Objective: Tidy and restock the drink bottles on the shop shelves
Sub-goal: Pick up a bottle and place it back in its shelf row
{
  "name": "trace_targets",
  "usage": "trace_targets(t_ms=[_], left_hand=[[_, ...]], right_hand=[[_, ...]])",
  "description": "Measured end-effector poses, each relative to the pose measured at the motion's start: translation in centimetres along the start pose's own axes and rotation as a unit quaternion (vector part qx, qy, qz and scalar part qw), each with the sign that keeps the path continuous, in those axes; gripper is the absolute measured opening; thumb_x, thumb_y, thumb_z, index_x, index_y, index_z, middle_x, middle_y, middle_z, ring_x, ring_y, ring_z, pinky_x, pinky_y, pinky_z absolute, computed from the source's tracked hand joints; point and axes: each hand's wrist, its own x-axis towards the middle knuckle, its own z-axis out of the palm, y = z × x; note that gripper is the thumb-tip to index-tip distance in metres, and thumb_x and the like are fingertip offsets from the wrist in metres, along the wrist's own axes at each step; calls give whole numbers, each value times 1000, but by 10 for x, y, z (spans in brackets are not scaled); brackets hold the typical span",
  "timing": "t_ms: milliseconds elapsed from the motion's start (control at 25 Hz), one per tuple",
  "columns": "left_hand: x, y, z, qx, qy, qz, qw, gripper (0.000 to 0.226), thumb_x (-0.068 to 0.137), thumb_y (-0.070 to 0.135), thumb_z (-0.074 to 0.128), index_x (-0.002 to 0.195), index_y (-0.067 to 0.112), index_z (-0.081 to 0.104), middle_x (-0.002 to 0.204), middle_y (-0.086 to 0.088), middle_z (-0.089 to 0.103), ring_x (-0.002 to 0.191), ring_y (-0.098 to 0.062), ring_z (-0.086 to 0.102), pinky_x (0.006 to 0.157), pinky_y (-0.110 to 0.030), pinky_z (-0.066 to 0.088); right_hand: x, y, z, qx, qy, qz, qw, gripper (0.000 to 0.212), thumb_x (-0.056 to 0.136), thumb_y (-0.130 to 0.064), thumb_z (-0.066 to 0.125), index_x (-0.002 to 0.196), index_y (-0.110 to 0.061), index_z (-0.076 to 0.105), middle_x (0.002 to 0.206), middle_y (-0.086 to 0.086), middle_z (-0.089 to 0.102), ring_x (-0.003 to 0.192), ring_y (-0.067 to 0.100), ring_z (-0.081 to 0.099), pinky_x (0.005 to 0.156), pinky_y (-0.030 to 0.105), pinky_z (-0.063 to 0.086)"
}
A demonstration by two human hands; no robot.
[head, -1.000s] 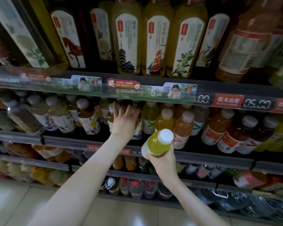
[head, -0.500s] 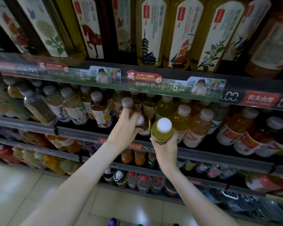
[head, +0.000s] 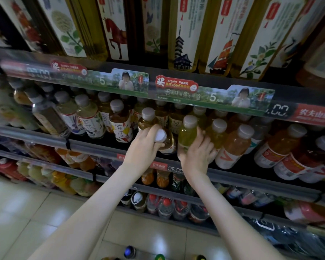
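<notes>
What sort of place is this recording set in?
Probably a convenience shop's drinks aisle: dark tiered shelves crowded with white-capped plastic bottles, a green price strip along a shelf edge, and a 05.00 price tag. The left hand grips an amber tea bottle, the right hand a yellow-green drink bottle.

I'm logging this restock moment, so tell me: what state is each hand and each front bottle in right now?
left hand, grips the brown tea bottle just under its cap.
brown tea bottle, capped, tilted toward the camera, held.
right hand, grips the green drink bottle round its lower body.
green drink bottle, capped, roughly upright, held.
orange drink bottle, capped, standing in the front row.
</notes>
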Motion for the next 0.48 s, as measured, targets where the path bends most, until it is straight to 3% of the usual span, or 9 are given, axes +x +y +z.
trace_targets(t_ms=[80,200,280,360,480], left_hand=[[13,4,7,13,-2,-2,1000,53,84,13,68,132,2,47,113,-19,60,106,-38,52,80,-40,45],[32,13,19,30,-18,2,999,57,89,14,61,141,5,39,131,-18,53,118,-38,47,89,-42,42],[36,13,24,54,-36,15,998,69,85,24,67,144,9,35,138,-17,47,125,-39,42,98,-44,39],[36,8,28,143,-44,44,988,88,66,35,83,141,13,42,132,-15,54,125,-40,43,101,-50,36],[43,-1,32,190,-4,60,980,87,47,24,91,127,16,58,121,-15,61,123,-43,43,104,-63,24]], right_hand=[[10,2,-2,-33,0,-48,998,121,37,-30,95,139,-15,32,126,25,53,100,37,57,86,46,41],[16,11,-4,-80,-3,-122,989,119,49,-29,90,148,-28,22,145,23,32,128,36,33,99,53,34],[16,18,-7,-110,-7,-142,984,118,51,-26,90,148,-32,23,144,23,35,130,35,30,104,51,23],[14,22,-8,-120,-8,-157,980,113,49,-26,91,144,-32,30,137,24,45,128,37,32,107,51,16],[17,23,-6,-122,-11,-172,977,107,45,-22,94,138,-29,42,129,27,49,124,40,38,107,53,14]])
